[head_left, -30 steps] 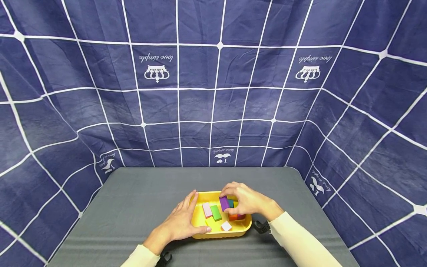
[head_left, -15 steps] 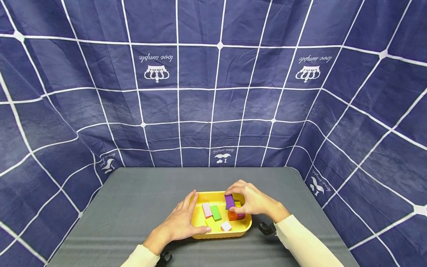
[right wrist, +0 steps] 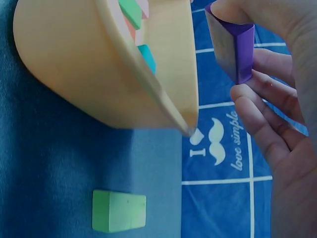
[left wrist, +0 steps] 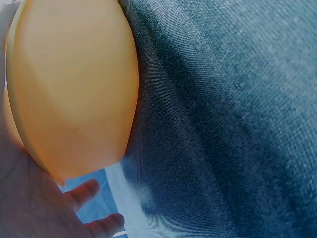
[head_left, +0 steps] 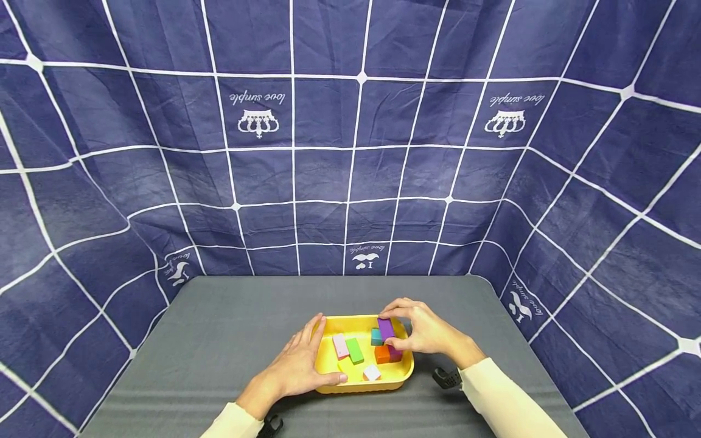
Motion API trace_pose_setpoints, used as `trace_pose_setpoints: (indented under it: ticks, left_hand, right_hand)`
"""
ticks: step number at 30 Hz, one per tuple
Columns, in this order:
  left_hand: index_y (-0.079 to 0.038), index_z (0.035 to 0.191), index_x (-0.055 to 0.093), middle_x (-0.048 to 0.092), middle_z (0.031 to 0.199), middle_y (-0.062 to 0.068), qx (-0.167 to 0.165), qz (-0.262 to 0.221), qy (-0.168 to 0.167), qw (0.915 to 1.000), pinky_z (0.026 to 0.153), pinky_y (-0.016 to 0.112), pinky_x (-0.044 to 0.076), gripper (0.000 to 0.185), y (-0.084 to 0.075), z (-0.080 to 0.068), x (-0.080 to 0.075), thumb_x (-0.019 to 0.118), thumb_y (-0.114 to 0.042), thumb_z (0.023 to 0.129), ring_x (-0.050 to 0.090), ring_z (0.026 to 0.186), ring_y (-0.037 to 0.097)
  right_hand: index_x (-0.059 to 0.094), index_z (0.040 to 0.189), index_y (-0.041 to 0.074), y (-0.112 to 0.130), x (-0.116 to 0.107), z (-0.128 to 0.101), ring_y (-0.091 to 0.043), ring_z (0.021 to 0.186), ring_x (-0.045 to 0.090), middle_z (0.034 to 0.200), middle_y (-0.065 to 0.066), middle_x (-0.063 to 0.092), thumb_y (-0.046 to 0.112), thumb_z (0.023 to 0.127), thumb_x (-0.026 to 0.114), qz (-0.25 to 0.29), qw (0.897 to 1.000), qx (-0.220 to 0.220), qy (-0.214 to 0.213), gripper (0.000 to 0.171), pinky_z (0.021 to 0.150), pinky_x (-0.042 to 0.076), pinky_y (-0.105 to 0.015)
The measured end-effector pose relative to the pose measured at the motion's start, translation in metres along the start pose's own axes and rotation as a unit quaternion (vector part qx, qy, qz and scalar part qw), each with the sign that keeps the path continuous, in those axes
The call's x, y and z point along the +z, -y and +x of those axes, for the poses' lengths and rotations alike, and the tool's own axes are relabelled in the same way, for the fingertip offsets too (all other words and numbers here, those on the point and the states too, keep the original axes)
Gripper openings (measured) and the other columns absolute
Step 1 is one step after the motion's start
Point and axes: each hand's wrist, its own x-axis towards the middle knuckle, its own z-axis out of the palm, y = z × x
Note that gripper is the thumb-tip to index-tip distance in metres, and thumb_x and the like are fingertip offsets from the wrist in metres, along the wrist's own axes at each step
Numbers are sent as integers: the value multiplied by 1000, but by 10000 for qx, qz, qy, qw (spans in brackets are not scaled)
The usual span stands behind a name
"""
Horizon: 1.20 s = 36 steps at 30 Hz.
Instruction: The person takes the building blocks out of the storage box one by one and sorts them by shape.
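Right grip (head_left: 424,331) pinching purple block (head_left: 386,328) above yellow tray (head_left: 328,384), over orange block (head_left: 381,354); left grip (head_left: 298,365) relaxed flat against tray side, likely steadying it on desk (head_left: 219,328)

Blocks (head_left: 355,350) lie in tray (head_left: 356,385) on table (head_left: 219,328).

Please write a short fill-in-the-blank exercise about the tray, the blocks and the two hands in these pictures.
1. The right hand pinches a ___ block.
2. The blocks lie in a ___ tray.
3. The left hand rests on the tray's ___ side.
4. A light green block lies on the cloth ___ the tray.

Missing words: purple; yellow; left; outside
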Motion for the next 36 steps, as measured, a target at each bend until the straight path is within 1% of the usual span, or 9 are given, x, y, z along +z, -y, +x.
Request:
trace_pose_setpoints:
  ticks: [6,12,19,21,24,29,33,36]
  left_hand:
    - [-7,185,28,26,194,13,25,19,5,10000,136,75,38,142,1,0,1,86,-86,83,45,167,52]
    - [-7,185,27,25,194,13,53,2,9,10000,136,75,37,142,0,0,0,86,-86,83,44,168,53]
    - [-7,185,27,25,194,12,29,16,-19,10000,136,75,37,141,0,0,1,87,-85,83,44,168,52]
    - [-7,185,27,25,194,12,24,13,-15,10000,135,75,37,142,0,0,1,87,-85,83,44,168,51]
    - [-7,185,27,25,194,12,16,3,-8,10000,136,75,37,142,0,-1,0,87,-85,83,45,167,52]
    - [-8,185,26,25,194,13,-3,13,22,10000,136,74,38,142,0,0,0,86,-85,83,46,165,54]
    - [-9,186,27,25,194,12,-22,-20,14,10000,136,74,38,142,1,1,0,87,-85,83,47,165,53]
    - [-9,186,27,25,194,12,-32,-40,14,10000,136,74,37,142,1,1,0,87,-85,82,46,165,53]
  right_hand:
    - [86,138,22,-7,-3,-8,-16,127,77,134,11,80,27,89,100,217,9996,152,-137,51,114,66,-45]
    - [86,135,22,-17,-11,-20,-14,123,80,132,12,81,29,90,101,151,9990,282,-310,48,111,67,-44]
    - [84,139,13,-34,-17,-36,-15,114,85,130,5,83,21,89,101,155,9984,253,-487,53,103,69,-43]
    - [83,140,12,-39,-19,-41,-15,112,85,130,3,83,19,89,101,141,9981,307,-522,55,102,70,-42]
    - [83,140,11,-47,-22,-47,-17,112,85,130,1,83,18,88,102,130,9974,396,-586,56,101,70,-41]
    - [83,139,9,-60,-27,-56,-22,113,87,130,-1,82,16,87,102,155,9967,512,-610,56,102,71,-43]
    - [83,139,6,-70,-29,-62,-24,114,87,129,-2,82,16,87,102,30,9963,628,-587,56,102,70,-46]
    - [84,139,6,-78,-28,-67,-23,115,86,129,-1,83,17,87,102,-187,9958,713,-537,55,104,70,-46]
